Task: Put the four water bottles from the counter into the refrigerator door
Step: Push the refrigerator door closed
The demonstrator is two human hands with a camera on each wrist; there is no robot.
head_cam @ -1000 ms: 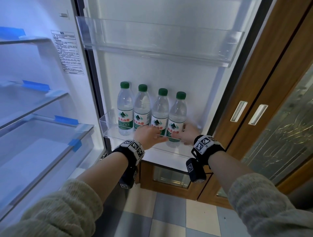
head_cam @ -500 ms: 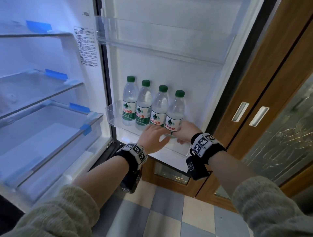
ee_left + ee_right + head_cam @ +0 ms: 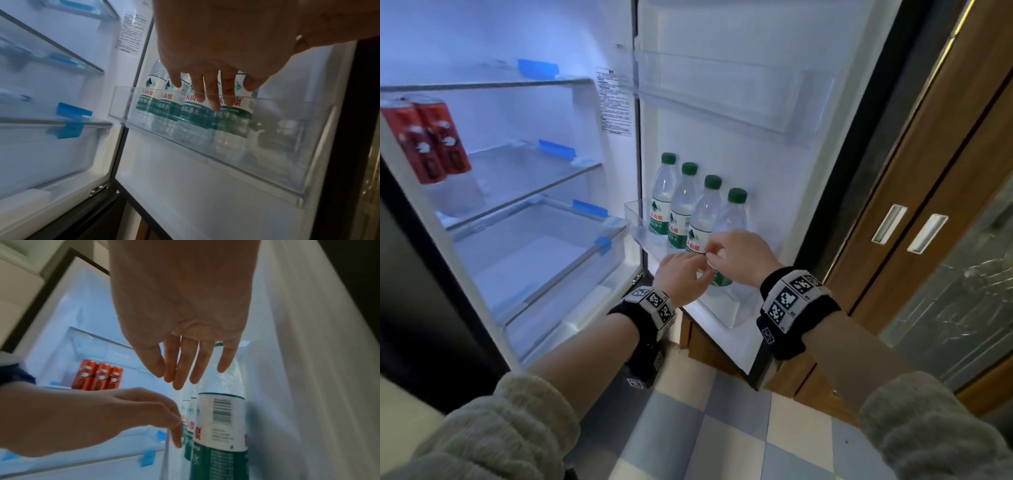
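Several clear water bottles (image 3: 702, 212) with green caps and green labels stand upright in a row in the clear lower bin (image 3: 633, 212) of the open refrigerator door. My left hand (image 3: 688, 274) hovers in front of the bin with relaxed fingers (image 3: 213, 97) over the bottles (image 3: 189, 110) and holds nothing. Just right of it and slightly higher, my right hand (image 3: 726, 250) is loosely open and empty. In the right wrist view its fingers (image 3: 185, 369) hang apart from the nearest bottle (image 3: 222, 418), with the left hand (image 3: 123, 410) below.
Red cans (image 3: 428, 137) stand on a shelf at the far left. An upper door bin (image 3: 722, 92) sits above the bottles. Glass shelves and a drawer (image 3: 534, 246) fill the fridge interior. Wooden cabinet doors (image 3: 911, 222) stand close on the right.
Both hands have drawn back from the bottles and come close together in front of the bin. My view has swung, so the red cans now show at the left.
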